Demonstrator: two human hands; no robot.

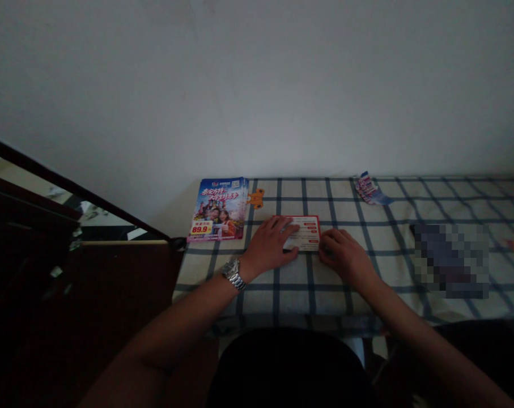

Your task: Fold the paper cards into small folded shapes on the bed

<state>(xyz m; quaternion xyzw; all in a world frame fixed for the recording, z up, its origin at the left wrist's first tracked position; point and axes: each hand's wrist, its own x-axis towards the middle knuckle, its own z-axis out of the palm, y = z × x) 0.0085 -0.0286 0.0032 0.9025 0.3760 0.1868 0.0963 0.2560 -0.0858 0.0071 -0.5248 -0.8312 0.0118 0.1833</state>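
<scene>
A small leaflet (pixel 309 233), white with a red border and red labels, lies on the checked tablecloth in front of me. My left hand (pixel 272 242), with a metal watch (pixel 233 274) at the wrist, rests flat over its left part, fingers spread. At the leaflet's right edge, the fingers of my right hand (pixel 339 254) are curled together and close on that edge; their tips are partly hidden. A stack of colourful flyers (pixel 217 209) sits left of my left hand, its top sheet showing people and "89.9".
Crumpled or folded printed paper (pixel 370 190) lies at the back right, near the wall (pixel 257 90). A pixelated dark item (pixel 447 258) is farther right. Bear figures, one of them (pixel 255 198) by the stack, mark the cloth (pixel 291 294). A dark-framed panel (pixel 69 187) leans at left.
</scene>
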